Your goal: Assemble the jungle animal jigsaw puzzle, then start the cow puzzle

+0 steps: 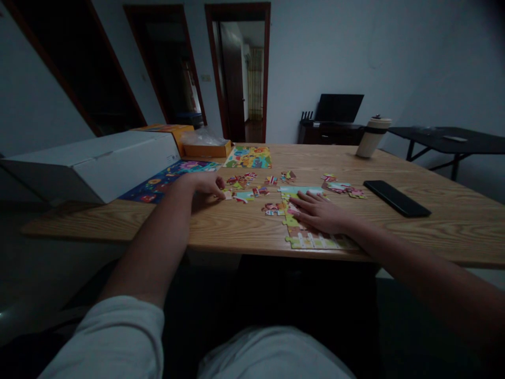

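Observation:
A partly joined puzzle [294,231] lies near the table's front edge. My right hand [319,210] rests flat on it with fingers spread, covering its middle. To the left, my left hand [209,184] has its fingers pinched on a small pale puzzle piece [228,195] at the table top. Beside that piece lies a light blue and green piece [243,196]. Loose colourful pieces [241,180] are scattered behind it. A small joined group of pieces [272,209] touches or nearly touches the puzzle's left side. More pieces [343,188] lie to its right.
A black phone [395,198] lies on the wooden table [442,231] at the right, with a cup [373,137] behind. A white box [118,158], a dark blue picture sheet [158,184], an orange box [207,150] and a colourful picture [248,157] occupy the left and back.

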A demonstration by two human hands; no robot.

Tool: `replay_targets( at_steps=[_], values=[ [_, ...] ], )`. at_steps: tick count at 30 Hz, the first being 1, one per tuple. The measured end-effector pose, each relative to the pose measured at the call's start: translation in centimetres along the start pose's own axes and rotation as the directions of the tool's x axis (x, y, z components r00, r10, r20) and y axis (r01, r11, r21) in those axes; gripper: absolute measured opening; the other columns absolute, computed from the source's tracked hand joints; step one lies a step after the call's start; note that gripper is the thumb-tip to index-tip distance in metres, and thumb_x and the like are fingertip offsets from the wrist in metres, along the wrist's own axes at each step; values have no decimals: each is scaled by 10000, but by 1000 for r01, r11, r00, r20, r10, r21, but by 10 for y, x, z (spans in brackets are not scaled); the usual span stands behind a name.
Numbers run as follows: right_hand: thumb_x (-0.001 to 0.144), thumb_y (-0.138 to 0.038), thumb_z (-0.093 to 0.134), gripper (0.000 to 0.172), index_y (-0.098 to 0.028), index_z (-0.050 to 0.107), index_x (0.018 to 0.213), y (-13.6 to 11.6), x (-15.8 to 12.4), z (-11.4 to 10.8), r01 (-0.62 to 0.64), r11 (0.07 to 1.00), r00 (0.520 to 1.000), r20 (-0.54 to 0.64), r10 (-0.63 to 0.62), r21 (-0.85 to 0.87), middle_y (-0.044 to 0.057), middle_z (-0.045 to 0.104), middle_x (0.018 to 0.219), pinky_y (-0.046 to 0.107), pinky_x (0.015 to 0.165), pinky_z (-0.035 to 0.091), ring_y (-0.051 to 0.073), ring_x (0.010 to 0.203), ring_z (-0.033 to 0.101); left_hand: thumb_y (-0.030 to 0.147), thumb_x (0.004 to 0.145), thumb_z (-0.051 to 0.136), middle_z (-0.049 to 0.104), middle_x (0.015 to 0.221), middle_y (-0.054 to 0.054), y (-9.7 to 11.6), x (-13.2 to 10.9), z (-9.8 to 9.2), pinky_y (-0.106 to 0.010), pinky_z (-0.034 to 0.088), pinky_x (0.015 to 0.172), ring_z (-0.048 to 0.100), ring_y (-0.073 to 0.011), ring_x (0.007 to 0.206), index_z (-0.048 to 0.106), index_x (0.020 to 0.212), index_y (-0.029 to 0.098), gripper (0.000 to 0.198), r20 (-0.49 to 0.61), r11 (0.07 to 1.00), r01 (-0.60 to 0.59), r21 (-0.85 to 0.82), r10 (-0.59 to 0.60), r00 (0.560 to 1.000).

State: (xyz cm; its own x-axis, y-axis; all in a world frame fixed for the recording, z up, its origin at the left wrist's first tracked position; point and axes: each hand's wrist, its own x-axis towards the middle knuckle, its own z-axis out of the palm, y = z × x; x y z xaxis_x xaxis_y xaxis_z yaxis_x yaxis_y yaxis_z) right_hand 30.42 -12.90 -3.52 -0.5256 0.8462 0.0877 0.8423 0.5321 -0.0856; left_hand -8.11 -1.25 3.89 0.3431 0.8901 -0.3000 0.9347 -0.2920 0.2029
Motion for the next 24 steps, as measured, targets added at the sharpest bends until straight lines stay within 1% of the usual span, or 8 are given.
replay_targets(
  at_steps=[5, 7, 10, 12, 13, 16, 19, 24],
  values=[
    [970, -677, 197, 726, -267, 347, 1550, 1, 1, 2, 3, 1000, 1000, -14, -3, -2, 113, 390, 1562, 555, 1143, 289, 366, 1439, 319, 455, 618, 762, 683, 1183, -79, -6, 2, -1, -282, 487, 757, 635, -254, 1005, 632, 1165, 220, 608, -46, 999, -29, -16, 28, 999],
    [969, -677, 208, 713, -284, 356, 1545, 2, 1, 3, 6, 1000, 1000, -24, -6, -9, 101, 399, 1559, 548, 1145, 289, 360, 1434, 331, 451, 661, 740, 666, 1224, -88, -3, 5, 1, -285, 488, 770, 637, -246, 1005, 600, 1243, 223, 640, -88, 999, -27, -27, 25, 996],
    [967, -681, 206, 718, -282, 354, 1546, 3, 2, 4, 7, 1000, 1000, -27, -7, -13, 106, 401, 1557, 556, 1143, 286, 362, 1436, 327, 427, 768, 661, 668, 1217, -109, 22, 9, 12, -296, 483, 808, 640, -232, 991, 600, 1265, 190, 554, -225, 996, -85, -5, 81, 971],
    [966, -685, 201, 730, -270, 358, 1546, 2, 2, 3, 8, 1000, 1000, -20, -8, -10, 117, 403, 1553, 566, 1134, 291, 370, 1433, 329, 472, 837, 597, 668, 1217, -122, 48, 12, 22, -308, 467, 856, 628, -238, 1025, 627, 1242, 178, 501, -317, 978, -191, 79, 206, 926],
    [966, -685, 205, 729, -271, 362, 1544, 2, 1, 3, 7, 1000, 1000, -20, -7, -6, 119, 406, 1551, 568, 1128, 298, 375, 1428, 337, 523, 847, 584, 668, 1223, -121, 60, 13, 27, -317, 458, 875, 620, -247, 1045, 629, 1249, 183, 527, -342, 964, -233, 126, 263, 902],
    [968, -679, 228, 709, -283, 378, 1537, 0, 0, 1, -1, 1000, 1000, -31, 1, 3, 116, 404, 1553, 564, 1110, 321, 382, 1411, 363, 590, 842, 581, 665, 1236, -106, 89, 16, 40, -316, 447, 885, 614, -256, 1066, 644, 1243, 217, 552, -299, 924, -323, 203, 373, 878],
    [969, -677, 235, 709, -276, 384, 1535, -1, 0, 0, -1, 1000, 999, -35, 1, 3, 121, 396, 1557, 555, 1108, 325, 384, 1411, 363, 561, 846, 591, 694, 1159, -86, 97, 19, 46, -306, 449, 854, 634, -246, 1003, 679, 1177, 243, 468, -274, 919, -341, 196, 385, 881],
    [964, -681, 253, 685, -319, 382, 1530, 2, 0, 2, 14, 1000, 999, -51, -14, 0, 77, 416, 1551, 533, 1119, 325, 372, 1397, 388, 523, 828, 639, 708, 1119, -80, 94, 17, 48, -292, 451, 807, 639, -229, 953, 663, 1199, 229, 473, -356, 918, -369, 145, 396, 847]
  ],
)
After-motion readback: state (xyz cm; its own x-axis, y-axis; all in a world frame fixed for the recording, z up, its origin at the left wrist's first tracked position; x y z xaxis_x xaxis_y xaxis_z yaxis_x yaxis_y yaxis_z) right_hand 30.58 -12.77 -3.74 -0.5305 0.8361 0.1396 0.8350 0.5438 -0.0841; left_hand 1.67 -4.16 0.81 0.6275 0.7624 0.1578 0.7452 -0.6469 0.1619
